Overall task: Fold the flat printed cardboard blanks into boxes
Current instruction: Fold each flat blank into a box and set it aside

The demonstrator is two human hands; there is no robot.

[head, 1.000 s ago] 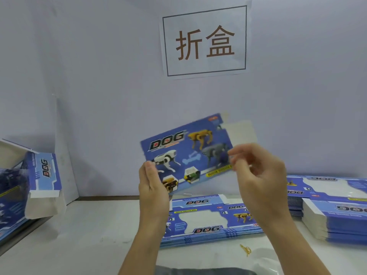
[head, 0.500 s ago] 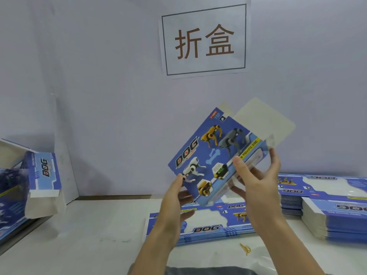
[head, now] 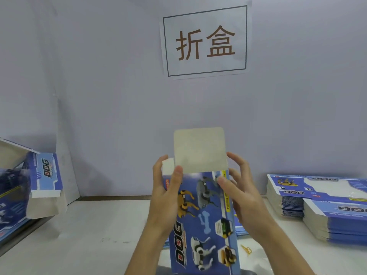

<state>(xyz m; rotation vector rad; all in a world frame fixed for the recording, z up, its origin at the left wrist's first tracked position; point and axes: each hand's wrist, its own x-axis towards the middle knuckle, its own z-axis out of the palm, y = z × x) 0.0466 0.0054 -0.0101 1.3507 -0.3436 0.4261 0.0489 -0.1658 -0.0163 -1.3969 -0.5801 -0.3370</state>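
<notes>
I hold a blue printed "DOG" cardboard box [head: 206, 221] upright in front of me, its long side vertical. Its plain grey top flap [head: 199, 149] stands up, open, with a small side flap at its left. My left hand [head: 166, 193] grips the box's upper left edge, thumb on the front near the flap's base. My right hand [head: 238, 193] grips the upper right edge, thumb on the printed face and fingers spread behind it.
Stacks of flat blue blanks [head: 325, 207] lie on the white table [head: 99, 231] at the right. More blanks [head: 239, 225] lie behind the held box. Folded boxes [head: 39, 183] pile at the left edge. A yellow rubber band [head: 246, 250] lies near my right forearm.
The box has turned from a tilted, near-horizontal pose to upright and come closer to me. Both hands shifted to its top edges beside the raised flap.
</notes>
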